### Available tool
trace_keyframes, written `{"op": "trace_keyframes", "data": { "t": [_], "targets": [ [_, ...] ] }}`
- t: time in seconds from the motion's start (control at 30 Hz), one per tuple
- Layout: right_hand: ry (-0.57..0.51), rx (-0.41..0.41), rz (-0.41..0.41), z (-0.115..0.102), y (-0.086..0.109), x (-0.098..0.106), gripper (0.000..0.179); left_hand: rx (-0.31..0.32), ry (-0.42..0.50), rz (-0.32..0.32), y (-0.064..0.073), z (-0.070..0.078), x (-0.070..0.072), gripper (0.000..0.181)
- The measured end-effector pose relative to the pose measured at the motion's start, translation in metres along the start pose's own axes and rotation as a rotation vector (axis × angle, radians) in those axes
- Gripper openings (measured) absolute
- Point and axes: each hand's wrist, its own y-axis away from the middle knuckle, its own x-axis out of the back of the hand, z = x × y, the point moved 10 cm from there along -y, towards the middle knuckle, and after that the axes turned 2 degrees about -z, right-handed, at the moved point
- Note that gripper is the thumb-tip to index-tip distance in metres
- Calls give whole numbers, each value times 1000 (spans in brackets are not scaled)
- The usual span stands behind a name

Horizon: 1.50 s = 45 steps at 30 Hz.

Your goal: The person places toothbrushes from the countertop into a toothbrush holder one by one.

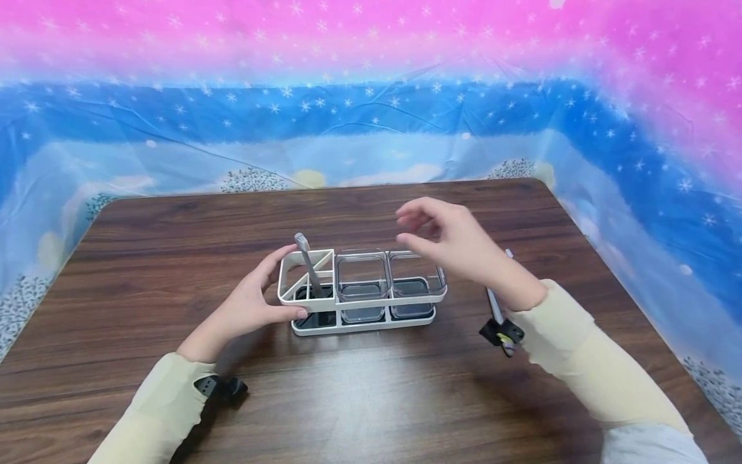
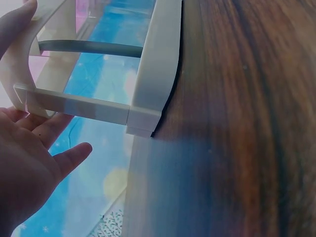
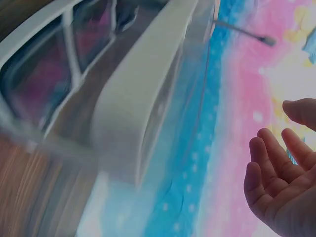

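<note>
A white toothbrush holder [image 1: 362, 302] with a dark base stands on the table. My left hand [image 1: 250, 299] grips its left end, thumb along the front of the upper frame and fingers behind. One grey-handled toothbrush [image 1: 311, 267] leans upright in the divided left compartment. Two clear cups [image 1: 361, 274] sit side by side in the other openings. Above the right cup, my right hand [image 1: 455, 241] hovers with loosely bent fingers and nothing between them. In the right wrist view, its fingers [image 3: 281, 168] show apart from the holder.
Another slender item [image 1: 494, 306], seemingly a toothbrush, lies on the brown wooden table [image 1: 348, 399] to the right, partly hidden by the right forearm and its wrist camera [image 1: 502, 332]. A patterned pink and blue cloth [image 1: 348, 109] hangs behind the table's far edge.
</note>
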Motion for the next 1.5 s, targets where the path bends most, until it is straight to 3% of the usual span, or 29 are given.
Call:
{"op": "trace_keyframes", "data": {
  "t": [0.37,0.53,0.63,0.8,1.0,1.33,1.5],
  "targets": [
    [92,-71,137,55,54,55,31,4,-4,2,0,-1,1,97],
    [108,-154,198,96,77,75,34,11,-7,4,2,0,2,97],
    [114,-227,192,124,89,82,38,11,-7,6,2,-1,3,97],
    [160,-367,115,168,109,85,47,8,-7,5,0,-1,1,97],
    [195,-502,-52,207,126,68,61,8,-3,3,0,-1,1,97],
    [211,-586,-225,237,139,43,65,2,-6,1,0,-1,0,97],
    [213,-626,-263,245,141,37,68,-2,6,-3,0,-1,0,96]
  ]
}}
